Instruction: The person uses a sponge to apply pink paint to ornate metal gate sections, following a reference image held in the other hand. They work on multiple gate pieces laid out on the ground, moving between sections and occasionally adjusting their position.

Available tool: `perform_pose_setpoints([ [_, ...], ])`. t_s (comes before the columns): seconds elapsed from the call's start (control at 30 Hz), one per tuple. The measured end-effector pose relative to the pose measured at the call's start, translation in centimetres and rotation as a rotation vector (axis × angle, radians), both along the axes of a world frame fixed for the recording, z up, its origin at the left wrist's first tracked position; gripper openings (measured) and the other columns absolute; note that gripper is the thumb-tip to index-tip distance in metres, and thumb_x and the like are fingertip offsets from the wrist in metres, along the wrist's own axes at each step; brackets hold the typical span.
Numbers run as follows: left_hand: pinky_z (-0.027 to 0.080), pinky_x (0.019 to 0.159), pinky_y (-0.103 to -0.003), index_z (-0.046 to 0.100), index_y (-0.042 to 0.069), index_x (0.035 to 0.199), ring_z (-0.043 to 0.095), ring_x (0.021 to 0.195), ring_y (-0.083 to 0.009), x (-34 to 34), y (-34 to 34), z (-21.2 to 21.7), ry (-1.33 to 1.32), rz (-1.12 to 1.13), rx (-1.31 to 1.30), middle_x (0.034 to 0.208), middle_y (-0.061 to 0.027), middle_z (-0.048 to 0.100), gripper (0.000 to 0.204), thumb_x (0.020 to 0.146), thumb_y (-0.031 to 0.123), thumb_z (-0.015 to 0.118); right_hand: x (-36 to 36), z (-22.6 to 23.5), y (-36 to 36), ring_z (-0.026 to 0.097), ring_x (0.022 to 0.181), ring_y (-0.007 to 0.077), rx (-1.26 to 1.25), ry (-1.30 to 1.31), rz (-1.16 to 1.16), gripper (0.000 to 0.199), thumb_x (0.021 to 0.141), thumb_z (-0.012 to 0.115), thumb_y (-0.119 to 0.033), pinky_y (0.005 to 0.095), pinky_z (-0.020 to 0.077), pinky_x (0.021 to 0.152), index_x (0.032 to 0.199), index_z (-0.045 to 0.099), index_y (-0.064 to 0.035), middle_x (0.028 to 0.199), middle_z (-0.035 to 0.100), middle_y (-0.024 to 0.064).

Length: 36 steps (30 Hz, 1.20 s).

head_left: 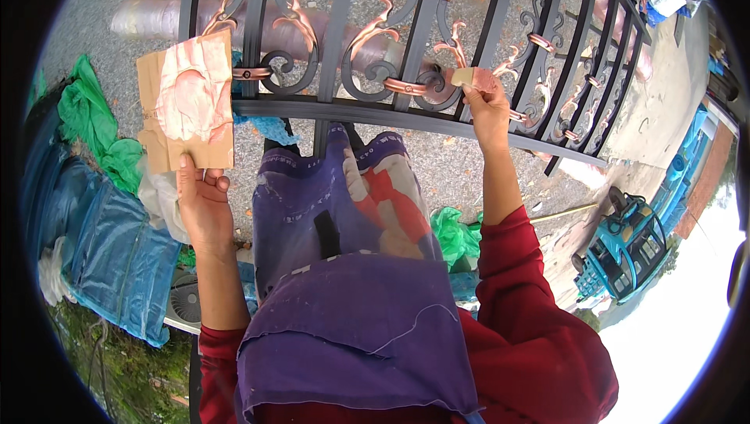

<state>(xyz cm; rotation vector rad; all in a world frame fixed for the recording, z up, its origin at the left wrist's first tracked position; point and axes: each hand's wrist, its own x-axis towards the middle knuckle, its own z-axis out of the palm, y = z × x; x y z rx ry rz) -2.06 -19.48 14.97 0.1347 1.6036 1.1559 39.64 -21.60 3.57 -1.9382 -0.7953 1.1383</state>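
A piece of brown cardboard [211,154] is pinched at its lower edge by my left hand [205,209], thumb on top. Pinkish copper paint [183,92] is smeared over most of its face. My right hand [488,115] pinches a small tan sponge [462,77] with copper paint on it. The sponge is at the black metal railing [332,41], close to a scroll; whether it touches is unclear. Copper colour covers the railing's leaf ornaments [295,21] and its banded collars [406,86]. A purple apron [351,322] hangs over my front.
Plastic-wrapped rolls [148,16] lie under the railing on grey ground. Green plastic [90,111] and blue sheeting [109,244] are at the left, beside a fan-like grille [186,299]. A teal vehicle [629,248] stands at the right.
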Motion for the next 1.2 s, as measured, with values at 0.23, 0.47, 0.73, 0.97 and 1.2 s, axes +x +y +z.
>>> perform_pose_setpoints([
  [0.23, 0.042, 0.057, -0.023, 0.053, 0.008, 0.114, 0.056, 0.068, -0.0099, 0.8, 0.1, -0.1, -0.035, -0.045, 0.006, 0.087, -0.0017, 0.061, 0.03, 0.095, 0.031, 0.056, -0.6, -1.8, 3.6, 0.056, 0.079, 0.011, 0.195, -0.125, 0.155, 0.02, 0.083, 0.065, -0.002, 0.0252, 0.0462, 0.07, 0.103, 0.064, -0.0032, 0.096, 0.056, 0.0034],
  [0.47, 0.042, 0.056, -0.023, 0.054, 0.008, 0.113, 0.056, 0.067, -0.0102, 0.0, 0.3, 0.1, -0.007, -0.018, 0.008, 0.086, -0.0021, 0.061, 0.029, 0.095, 0.03, 0.056, -0.2, -2.7, 3.8, 0.056, 0.074, 0.0081, 0.124, -0.332, 0.146, 0.018, 0.085, 0.065, -0.005, 0.0226, 0.0456, 0.065, 0.103, 0.062, -0.0019, 0.098, 0.058, 0.0036],
  [0.73, 0.042, 0.056, -0.024, 0.054, 0.008, 0.11, 0.057, 0.066, -0.01, 0.4, 0.3, -0.1, -0.031, -0.028, 0.005, 0.087, -0.0019, 0.062, 0.026, 0.095, 0.03, 0.055, -1.4, -2.1, 4.4, 0.057, 0.076, 0.0087, 0.09, -0.329, 0.19, 0.026, 0.086, 0.065, -0.005, 0.0226, 0.0475, 0.068, 0.111, 0.058, -0.0031, 0.091, 0.063, 0.0003],
  [0.97, 0.04, 0.058, -0.023, 0.055, 0.009, 0.111, 0.054, 0.071, -0.0085, -0.1, 0.5, 0.2, 0.007, -0.024, -0.013, 0.089, 0.0002, 0.06, 0.026, 0.096, 0.029, 0.054, 0.6, -1.3, 2.9, 0.055, 0.071, 0.0079, 0.136, -0.005, -0.071, 0.025, 0.085, 0.065, -0.005, 0.023, 0.0461, 0.064, 0.109, 0.06, -0.0022, 0.09, 0.062, 0.0022],
  [1.2, 0.042, 0.057, -0.024, 0.054, 0.008, 0.113, 0.056, 0.067, -0.01, 0.8, 0.6, -0.1, -0.023, -0.051, -0.011, 0.084, -0.001, 0.06, 0.029, 0.095, 0.03, 0.055, 3.1, -2.6, 7.1, 0.058, 0.067, 0.01, 0.166, -0.181, -0.028, 0.023, 0.084, 0.066, -0.005, 0.0252, 0.0471, 0.062, 0.106, 0.061, -0.0018, 0.091, 0.061, 0.004],
])
